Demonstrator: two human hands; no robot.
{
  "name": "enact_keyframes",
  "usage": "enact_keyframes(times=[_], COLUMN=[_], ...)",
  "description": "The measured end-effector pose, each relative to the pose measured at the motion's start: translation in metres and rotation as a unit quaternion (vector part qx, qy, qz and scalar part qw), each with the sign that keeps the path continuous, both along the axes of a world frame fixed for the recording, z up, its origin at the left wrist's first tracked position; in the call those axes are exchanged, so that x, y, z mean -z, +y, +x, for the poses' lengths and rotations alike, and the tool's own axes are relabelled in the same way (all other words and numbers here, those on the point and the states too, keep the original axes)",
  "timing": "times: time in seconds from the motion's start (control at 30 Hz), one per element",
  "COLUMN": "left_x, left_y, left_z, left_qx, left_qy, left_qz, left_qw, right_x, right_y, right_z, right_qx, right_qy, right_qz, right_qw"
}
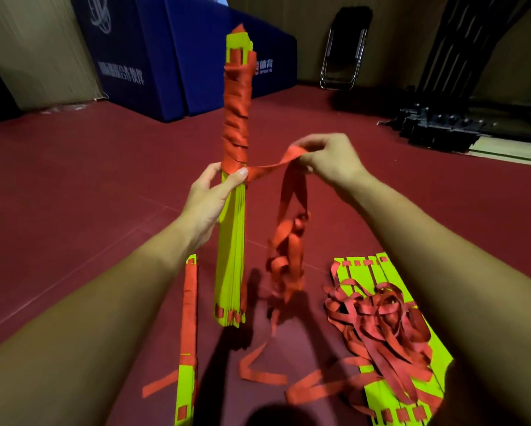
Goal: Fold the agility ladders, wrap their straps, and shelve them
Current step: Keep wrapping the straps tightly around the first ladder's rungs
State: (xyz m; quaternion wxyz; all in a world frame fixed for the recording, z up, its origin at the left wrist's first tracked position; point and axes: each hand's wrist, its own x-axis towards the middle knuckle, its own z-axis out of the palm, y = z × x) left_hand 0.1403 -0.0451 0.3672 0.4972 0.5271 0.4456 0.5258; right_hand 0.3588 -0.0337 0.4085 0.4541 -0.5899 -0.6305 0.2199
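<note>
Left hand (210, 192) clamps bundle (232, 241) mid-frame; right hand (325, 156) pinches strap (273, 166). Risk: tail (288, 256) tangled, wrap slackens, unravels.

We see a dark red floor (89, 167) running back to tan walls (36, 41). At its far edge, left of centre, two blue padded mats (172, 56) with white lettering stand upright. A folded black chair (345, 47) leans near the far right; black metal frames (436, 127) lie just beside it.
</note>
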Motion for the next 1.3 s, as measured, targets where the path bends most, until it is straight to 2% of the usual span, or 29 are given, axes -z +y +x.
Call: enact_keyframes(times=[0.03, 0.13, 0.17, 0.23, 0.27, 0.3, 0.37, 0.4, 0.43, 0.5, 0.53, 0.57, 0.63, 0.7, 0.77, 0.83, 0.9, 0.97, 1.03, 1.17, 1.3], left_x=[-0.001, -0.002, -0.002, -0.002, -0.003, -0.004, -0.004, -0.004, -0.004, -0.006, -0.008, -0.008, -0.009, -0.006, -0.006, -0.007, -0.007, -0.006, -0.006, -0.006, -0.001], left_y=[0.0, -0.001, -0.001, -0.001, -0.002, -0.002, -0.004, -0.004, -0.004, -0.006, -0.006, -0.007, -0.007, -0.007, -0.006, -0.006, -0.007, -0.008, -0.008, -0.01, -0.009], left_z=[0.0, -0.003, -0.003, -0.003, -0.003, -0.003, -0.003, -0.003, -0.002, 0.001, 0.002, 0.003, 0.004, 0.004, 0.004, 0.003, 0.004, 0.006, 0.008, 0.011, 0.011], left_qx=[-0.001, -0.006, -0.006, -0.002, 0.0, 0.001, 0.0, 0.0, 0.003, 0.01, 0.014, 0.017, 0.017, 0.016, 0.013, 0.008, 0.002, 0.0, 0.006, 0.029, 0.075], left_qy=[-0.007, -0.022, -0.02, -0.011, -0.01, -0.012, -0.018, -0.018, -0.016, -0.019, -0.022, -0.024, -0.03, -0.027, -0.019, -0.016, -0.004, 0.012, 0.023, 0.011, 0.002], left_qz=[0.0, 0.002, 0.004, 0.006, 0.007, 0.008, 0.012, 0.013, 0.012, 0.009, 0.01, 0.011, 0.011, 0.008, 0.003, 0.001, 0.001, 0.003, 0.004, 0.001, 0.012], left_qw=[1.0, 1.0, 1.0, 1.0, 1.0, 1.0, 1.0, 1.0, 1.0, 1.0, 1.0, 1.0, 0.999, 0.999, 1.0, 1.0, 1.0, 1.0, 1.0, 1.0, 0.997], right_x=[0.0, 0.016, 0.013, -0.006, -0.011, -0.01, 0.003, 0.005, 0.0, -0.02, -0.023, -0.019, 0.006, 0.021, 0.014, 0.004, 0.001, -0.001, -0.005, -0.005, 0.003], right_y=[0.002, -0.004, -0.002, 0.001, 0.002, 0.001, -0.006, -0.006, -0.004, 0.0, 0.002, 0.001, -0.001, -0.003, -0.004, -0.012, -0.025, -0.03, -0.03, -0.026, -0.019], right_z=[0.002, 0.0, 0.001, 0.002, 0.002, 0.002, -0.002, -0.002, 0.0, 0.002, 0.004, 0.005, 0.008, 0.012, 0.013, 0.005, -0.006, -0.012, -0.016, -0.023, -0.025], right_qx=[-0.013, -0.039, -0.015, 0.003, -0.005, -0.024, -0.032, -0.011, 0.007, 0.015, 0.001, -0.013, -0.014, -0.006, -0.038, -0.129, -0.224, -0.261, -0.277, -0.249, -0.178], right_qy=[0.019, -0.133, -0.121, 0.012, 0.044, 0.031, -0.098, -0.117, -0.078, 0.076, 0.081, 0.027, -0.11, -0.149, -0.149, -0.094, 0.03, 0.136, 0.176, 0.09, 0.069], right_qz=[0.001, -0.094, -0.077, 0.019, 0.039, 0.028, -0.054, -0.05, -0.013, 0.068, 0.071, 0.038, -0.097, -0.185, -0.199, -0.22, -0.245, -0.267, -0.287, -0.247, -0.101], right_qw=[1.0, 0.986, 0.99, 1.0, 0.998, 0.999, 0.993, 0.992, 0.997, 0.995, 0.994, 0.999, 0.989, 0.971, 0.968, 0.962, 0.943, 0.918, 0.9, 0.932, 0.976])
